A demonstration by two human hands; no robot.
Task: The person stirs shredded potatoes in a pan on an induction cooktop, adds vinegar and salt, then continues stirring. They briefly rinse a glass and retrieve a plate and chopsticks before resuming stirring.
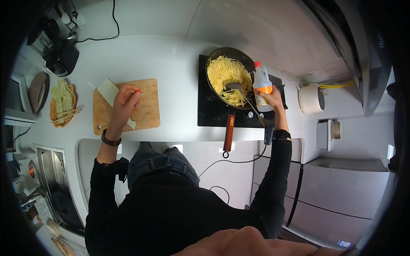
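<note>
A white counter (171,59) runs left to right under a white tiled wall. On it, left, a wooden board (145,106) carries a cleaver (112,94); the left hand (124,101) rests over it, fingertips pinched together on a small red cap (138,91). Right, the right hand (270,99) is clamped on a clear bottle (261,85) beside a pan (228,77) of potato shreds on a black cooktop (213,106), a spatula (239,91) lying in it. A sink (55,187) sits near left, a white pot (311,98) far right.

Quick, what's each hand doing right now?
Left hand: closed, pinching a small red cap over the cutting board.
Right hand: closed around a bottle beside the pan.
</note>
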